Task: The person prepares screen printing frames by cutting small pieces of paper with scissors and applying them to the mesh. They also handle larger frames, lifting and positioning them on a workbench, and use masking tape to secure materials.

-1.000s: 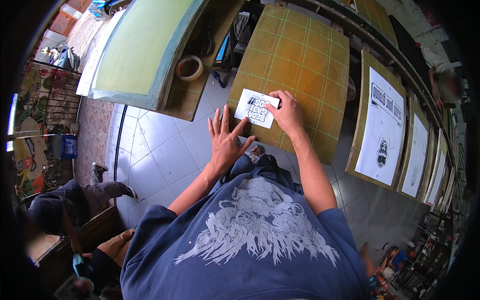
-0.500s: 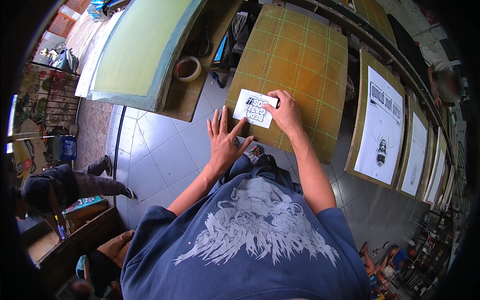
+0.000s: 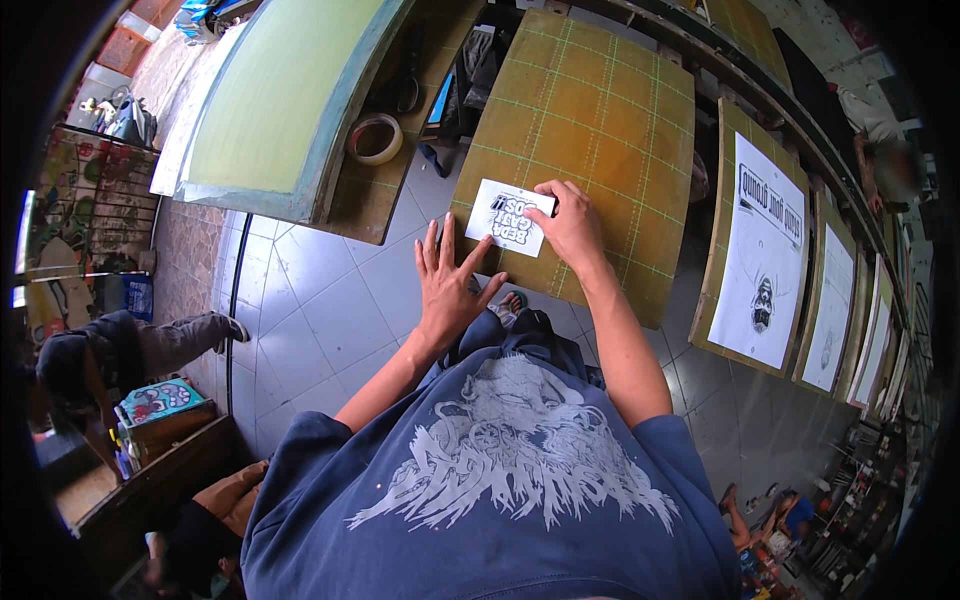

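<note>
A small white sheet [image 3: 482, 232] with black printed lettering lies near the lower left corner of a brown board [image 3: 610, 120] marked with a green grid. My right hand [image 3: 573, 230] is closed at the sheet's right edge, with the thumb on its face and the other fingers curled beside it. My left hand [image 3: 448, 285] lies with its fingers spread over the board's near left edge. Its index fingertip touches the sheet's lower left part. Under the right fingers there is a dark patch that I cannot make out.
To the left stands a framed yellow-green screen [image 3: 300, 90], with a roll of tape [image 3: 374, 138] beside it. More boards carrying printed papers [image 3: 765, 250] line the right. At the far left a person [image 3: 85, 365] bends over a wooden box [image 3: 165, 470].
My hands and the sheet stay practically where they were. At the left, the bending person has shifted and the leg is higher; more of the colourful panel beside them shows.
</note>
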{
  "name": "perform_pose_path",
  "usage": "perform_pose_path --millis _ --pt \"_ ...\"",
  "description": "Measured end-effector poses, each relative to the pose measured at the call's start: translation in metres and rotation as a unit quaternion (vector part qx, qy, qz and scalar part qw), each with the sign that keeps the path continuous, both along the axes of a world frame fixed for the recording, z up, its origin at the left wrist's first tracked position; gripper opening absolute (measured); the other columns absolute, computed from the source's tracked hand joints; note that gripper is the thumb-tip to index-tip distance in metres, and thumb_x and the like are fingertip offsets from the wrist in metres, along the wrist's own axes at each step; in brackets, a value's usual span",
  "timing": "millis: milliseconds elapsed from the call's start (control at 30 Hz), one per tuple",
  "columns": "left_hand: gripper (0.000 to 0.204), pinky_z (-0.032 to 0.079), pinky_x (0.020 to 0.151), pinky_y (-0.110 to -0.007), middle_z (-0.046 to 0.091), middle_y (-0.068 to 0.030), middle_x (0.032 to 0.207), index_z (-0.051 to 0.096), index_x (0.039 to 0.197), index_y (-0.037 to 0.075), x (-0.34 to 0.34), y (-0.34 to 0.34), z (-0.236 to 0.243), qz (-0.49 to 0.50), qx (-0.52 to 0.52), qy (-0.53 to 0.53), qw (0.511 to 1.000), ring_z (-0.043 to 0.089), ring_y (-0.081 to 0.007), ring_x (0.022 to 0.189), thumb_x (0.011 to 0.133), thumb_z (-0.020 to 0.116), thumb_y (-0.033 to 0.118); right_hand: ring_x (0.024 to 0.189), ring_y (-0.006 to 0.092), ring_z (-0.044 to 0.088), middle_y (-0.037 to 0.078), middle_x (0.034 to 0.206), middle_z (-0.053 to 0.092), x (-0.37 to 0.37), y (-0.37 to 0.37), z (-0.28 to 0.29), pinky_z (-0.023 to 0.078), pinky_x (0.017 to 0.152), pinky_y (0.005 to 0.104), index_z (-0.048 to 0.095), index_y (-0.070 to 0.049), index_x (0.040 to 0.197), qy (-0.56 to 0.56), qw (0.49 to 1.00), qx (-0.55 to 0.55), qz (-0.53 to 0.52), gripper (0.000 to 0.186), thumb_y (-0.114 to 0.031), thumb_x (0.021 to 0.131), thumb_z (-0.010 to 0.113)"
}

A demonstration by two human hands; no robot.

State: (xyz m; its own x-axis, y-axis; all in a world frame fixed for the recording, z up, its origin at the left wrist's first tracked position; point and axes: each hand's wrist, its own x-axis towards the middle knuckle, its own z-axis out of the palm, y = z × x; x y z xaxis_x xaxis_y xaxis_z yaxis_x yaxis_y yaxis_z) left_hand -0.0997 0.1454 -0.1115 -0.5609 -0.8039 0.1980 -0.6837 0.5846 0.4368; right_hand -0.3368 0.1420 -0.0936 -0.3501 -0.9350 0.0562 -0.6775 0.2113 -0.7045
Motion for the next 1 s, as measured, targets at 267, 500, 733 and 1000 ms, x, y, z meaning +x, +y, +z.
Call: perform_pose_path --millis 267,500,733,1000 --pt "0.061 0.011 0.121 -0.064 0.024 -0.0250 0.165 0.064 0.140 0.026 0.000 0.000 -0.001 0.003 -0.001 -0.001 1.000 0.017 -0.0469 0.153 0.086 0.075 0.052 0.104 0.0339 0.066 0.012 0.106 0.070 0.000 -0.001 0.001 0.052 0.090 0.0437 0.070 -0.007 0.106 0.014 1.000 0.006 0.002 0.033 -0.021 0.080 0.084" --pt "0.060 0.012 0.121 -0.065 0.024 -0.0251 0.164 0.064 0.139 0.027 -0.001 0.000 -0.001 0.007 -0.001 -0.003 1.000 0.017 -0.0475 0.152 0.086 0.075 0.052 0.103 0.0345 0.066 0.013 0.105 0.070 0.000 -0.001 0.002 0.053 0.089 0.0439 0.070 -0.007 0.106 0.011 1.000 0.002 0.006 0.033 -0.020 0.080 0.084" --pt "0.060 0.012 0.121 -0.064 0.024 -0.0252 0.164 0.064 0.140 0.027 0.000 0.000 0.000 0.005 0.001 0.000 1.000 0.017 -0.0478 0.152 0.086 0.075 0.053 0.103 0.0341 0.065 0.014 0.109 0.068 0.002 -0.001 0.003 0.053 0.089 0.0434 0.070 -0.007 0.108 0.017 1.000 -0.012 -0.001 0.034 -0.020 0.080 0.084" --pt "0.060 0.011 0.120 -0.065 0.022 -0.0265 0.165 0.065 0.139 0.026 -0.001 0.000 -0.001 0.006 0.002 0.002 1.000 0.015 -0.0484 0.153 0.086 0.075 0.053 0.116 0.0319 0.051 0.013 0.118 0.054 0.014 0.006 0.014 0.046 0.097 0.0444 0.074 -0.010 0.105 0.183 0.982 -0.035 0.023 0.026 -0.021 0.083 0.081"
